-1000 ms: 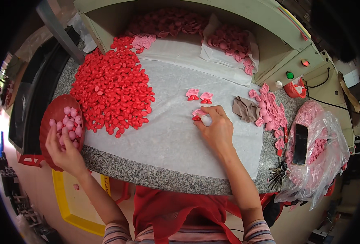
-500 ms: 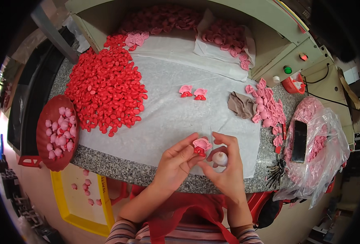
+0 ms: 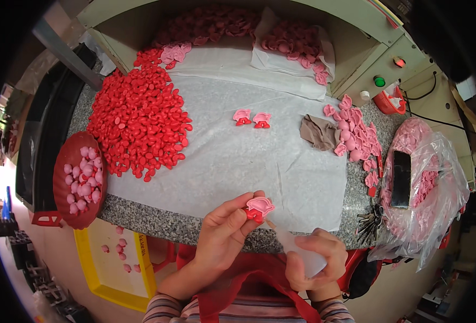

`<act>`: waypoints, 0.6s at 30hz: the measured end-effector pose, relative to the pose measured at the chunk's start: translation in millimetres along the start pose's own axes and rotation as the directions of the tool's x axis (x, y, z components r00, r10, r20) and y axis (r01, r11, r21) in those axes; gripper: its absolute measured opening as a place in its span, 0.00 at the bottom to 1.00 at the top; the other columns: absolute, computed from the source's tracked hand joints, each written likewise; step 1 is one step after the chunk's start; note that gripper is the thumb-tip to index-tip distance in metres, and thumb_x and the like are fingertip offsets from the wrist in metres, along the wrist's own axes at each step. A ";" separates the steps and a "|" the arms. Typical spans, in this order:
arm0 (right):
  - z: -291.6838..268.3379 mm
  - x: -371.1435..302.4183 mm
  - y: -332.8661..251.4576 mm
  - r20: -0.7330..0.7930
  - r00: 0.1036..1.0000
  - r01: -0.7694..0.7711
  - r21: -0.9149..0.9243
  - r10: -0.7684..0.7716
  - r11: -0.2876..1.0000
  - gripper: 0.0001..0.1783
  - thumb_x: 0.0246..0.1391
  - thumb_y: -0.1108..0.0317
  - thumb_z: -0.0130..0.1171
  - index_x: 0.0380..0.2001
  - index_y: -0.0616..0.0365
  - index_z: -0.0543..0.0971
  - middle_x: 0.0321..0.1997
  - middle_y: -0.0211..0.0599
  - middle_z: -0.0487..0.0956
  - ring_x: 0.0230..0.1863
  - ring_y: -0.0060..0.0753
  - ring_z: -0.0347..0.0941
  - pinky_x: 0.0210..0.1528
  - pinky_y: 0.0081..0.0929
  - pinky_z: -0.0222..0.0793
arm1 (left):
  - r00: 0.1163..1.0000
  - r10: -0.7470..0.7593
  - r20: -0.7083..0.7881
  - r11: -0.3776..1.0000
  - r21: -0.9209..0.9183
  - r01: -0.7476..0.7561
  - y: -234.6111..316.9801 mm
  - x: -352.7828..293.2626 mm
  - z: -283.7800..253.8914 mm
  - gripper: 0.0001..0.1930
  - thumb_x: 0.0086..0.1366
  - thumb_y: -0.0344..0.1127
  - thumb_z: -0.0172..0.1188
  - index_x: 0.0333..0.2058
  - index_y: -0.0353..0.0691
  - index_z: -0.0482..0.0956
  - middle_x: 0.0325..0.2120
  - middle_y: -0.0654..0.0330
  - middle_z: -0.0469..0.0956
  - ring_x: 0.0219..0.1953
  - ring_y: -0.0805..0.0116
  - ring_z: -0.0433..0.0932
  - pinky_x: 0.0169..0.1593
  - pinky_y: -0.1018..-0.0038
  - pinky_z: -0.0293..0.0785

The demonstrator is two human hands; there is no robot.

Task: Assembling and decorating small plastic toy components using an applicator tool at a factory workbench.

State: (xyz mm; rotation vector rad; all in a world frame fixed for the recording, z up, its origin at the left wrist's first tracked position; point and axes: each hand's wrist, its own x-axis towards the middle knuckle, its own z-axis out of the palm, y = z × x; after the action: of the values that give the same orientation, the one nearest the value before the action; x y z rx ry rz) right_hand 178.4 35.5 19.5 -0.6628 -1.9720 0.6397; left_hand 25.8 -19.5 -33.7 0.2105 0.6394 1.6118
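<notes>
Between the thumb and fingers of my left hand (image 3: 220,231) is a small pink hollow plastic shell (image 3: 259,205) with red feet at its base, its open side facing up. My right hand (image 3: 329,257) is wrapped round a translucent white squeeze bottle (image 3: 287,240). The thin nozzle points up and left, close to the red feet; whether it touches them I cannot tell. Two similar pieces, a pink-and-red figure (image 3: 241,117) and another pink-and-red figure (image 3: 261,119), lie on the white sheet (image 3: 216,156) beyond my hands.
A large heap of red feet parts (image 3: 138,118) lies left, beside a red basket (image 3: 58,183) of pink balls. Pink shells (image 3: 359,134) and a brown cloth (image 3: 319,133) are right. A phone (image 3: 401,177) rests on a plastic bag (image 3: 437,215) of pink parts. A yellow tray (image 3: 87,269) stands lower left.
My right hand has moved right and down and now grips the squeeze bottle, tilted with its nozzle toward the piece. My left hand has shifted slightly left and down with the piece.
</notes>
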 end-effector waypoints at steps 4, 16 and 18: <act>2.9 1.0 -3.2 0.054 0.998 0.021 -0.024 -0.020 0.999 0.15 0.33 0.75 0.57 0.30 0.61 0.69 0.22 0.34 0.74 0.11 0.26 0.62 0.14 0.20 0.60 | 0.999 0.041 0.007 0.999 0.022 -0.041 0.7 -2.7 2.1 0.15 0.62 0.28 0.48 0.48 0.37 0.69 0.51 0.48 0.65 0.54 0.51 0.64 0.53 0.66 0.69; 5.9 5.5 -7.4 0.067 0.998 0.019 -0.024 -0.017 1.000 0.15 0.33 0.76 0.58 0.30 0.60 0.68 0.21 0.33 0.75 0.11 0.25 0.64 0.13 0.19 0.60 | 0.997 0.074 0.024 0.995 0.060 -0.075 1.7 -5.2 3.5 0.15 0.61 0.27 0.48 0.47 0.36 0.70 0.51 0.48 0.65 0.54 0.52 0.65 0.53 0.66 0.68; 4.8 5.8 -8.8 0.067 0.998 -0.002 -0.010 0.003 1.000 0.15 0.32 0.77 0.62 0.29 0.63 0.73 0.23 0.34 0.77 0.14 0.28 0.69 0.15 0.20 0.65 | 0.997 0.077 0.030 0.995 0.068 -0.079 1.6 -4.9 2.0 0.15 0.61 0.28 0.48 0.47 0.36 0.70 0.51 0.48 0.65 0.54 0.52 0.65 0.53 0.66 0.68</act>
State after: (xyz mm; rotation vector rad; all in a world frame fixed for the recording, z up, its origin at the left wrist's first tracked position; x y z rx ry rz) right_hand 169.9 32.3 26.8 -0.6578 -2.0379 0.6618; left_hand 26.3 -23.7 -30.0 0.3113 0.6730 1.6601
